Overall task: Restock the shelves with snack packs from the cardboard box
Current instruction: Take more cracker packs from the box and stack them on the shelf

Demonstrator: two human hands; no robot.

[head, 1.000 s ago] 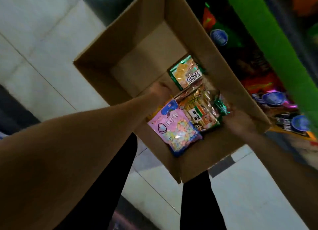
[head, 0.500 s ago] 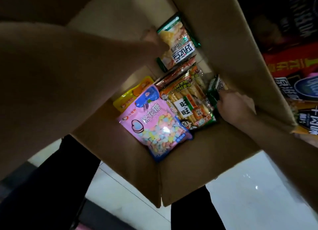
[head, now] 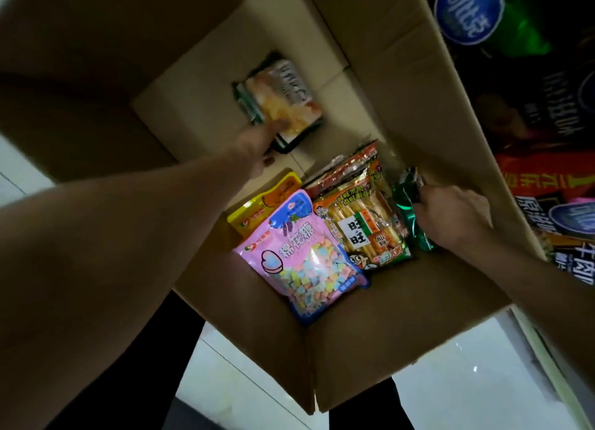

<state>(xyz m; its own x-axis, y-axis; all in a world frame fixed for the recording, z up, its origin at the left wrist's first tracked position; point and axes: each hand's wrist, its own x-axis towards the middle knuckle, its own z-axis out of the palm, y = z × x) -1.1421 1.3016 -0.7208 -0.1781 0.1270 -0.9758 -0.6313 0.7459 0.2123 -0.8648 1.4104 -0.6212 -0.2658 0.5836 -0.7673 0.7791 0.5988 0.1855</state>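
**Both hands reaching into a snack box**

While the cardboard box (head: 402, 301) sits open on the pale floor below the camera, the left hand (head: 257, 146) pinches the near edge of a blurred green-edged snack pack (head: 283, 98), lifted toward the far end of the box. The right hand (head: 450, 214) has its fingers curled round a shiny green pack (head: 407, 204) against the right wall. Between them lie a pink candy bag (head: 306, 262), a yellow pack (head: 257, 210) and an orange cracker pack (head: 360, 217). Stocked shelves (head: 547, 140) stand to the right.

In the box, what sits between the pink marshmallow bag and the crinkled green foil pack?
In the head view, the orange rice-cracker pack lies between pink marshmallow bag and green foil pack.
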